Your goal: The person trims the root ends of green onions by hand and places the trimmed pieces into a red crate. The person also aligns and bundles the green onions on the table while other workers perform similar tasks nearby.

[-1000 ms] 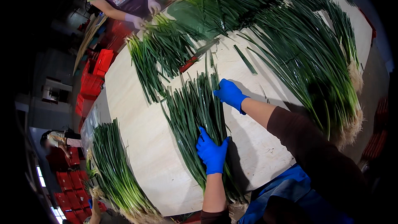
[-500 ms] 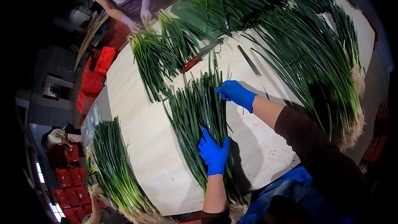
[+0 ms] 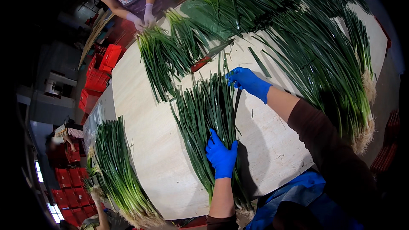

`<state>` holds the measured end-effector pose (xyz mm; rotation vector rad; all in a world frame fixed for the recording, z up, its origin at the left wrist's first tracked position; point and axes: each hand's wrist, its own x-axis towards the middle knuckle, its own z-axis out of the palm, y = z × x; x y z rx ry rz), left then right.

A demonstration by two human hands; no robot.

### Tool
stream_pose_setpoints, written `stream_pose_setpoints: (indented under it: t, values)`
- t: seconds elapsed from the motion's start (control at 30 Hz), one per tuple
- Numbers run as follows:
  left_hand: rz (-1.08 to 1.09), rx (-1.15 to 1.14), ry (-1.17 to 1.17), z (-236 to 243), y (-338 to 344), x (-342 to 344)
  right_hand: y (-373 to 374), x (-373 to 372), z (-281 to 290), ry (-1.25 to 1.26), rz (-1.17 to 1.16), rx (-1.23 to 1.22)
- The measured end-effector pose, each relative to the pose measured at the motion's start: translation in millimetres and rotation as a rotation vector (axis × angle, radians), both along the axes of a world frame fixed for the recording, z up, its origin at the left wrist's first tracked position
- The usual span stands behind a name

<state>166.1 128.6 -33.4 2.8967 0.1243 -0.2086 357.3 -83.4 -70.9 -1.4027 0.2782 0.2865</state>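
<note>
Could tear green onions (image 3: 198,110) by tugging hard with right hand (image 3: 250,82), curled but not clearly gripping, beyond open fingers of left hand (image 3: 222,157).

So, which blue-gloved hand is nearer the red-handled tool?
Right. The right hand is to the right of the red-handled tool; the left hand is farther off, on the green onions.

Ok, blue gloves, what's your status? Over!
Left hand spread on middle scallion bundle. Right hand at its far end, grip unclear. Red-handled knife lying just beyond.
</note>
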Motion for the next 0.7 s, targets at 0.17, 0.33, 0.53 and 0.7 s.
stream_pose_setpoints:
  t: [0.17,0.33,0.53,0.7]
  values:
    - [0.011,-0.011,0.004,2,-1,1,-10,5,6,0.033,0.052,0.050]
    - [0.011,-0.015,-0.022,2,1,-1,-24,14,7,-0.081,-0.162,0.088]
    - [-0.022,-0.055,-0.030,1,2,-2,-44,-53,30,-0.073,-0.134,0.196]
    - [-0.082,-0.620,-0.315,34,51,-25,-4,-212,14,0.275,0.561,0.245]
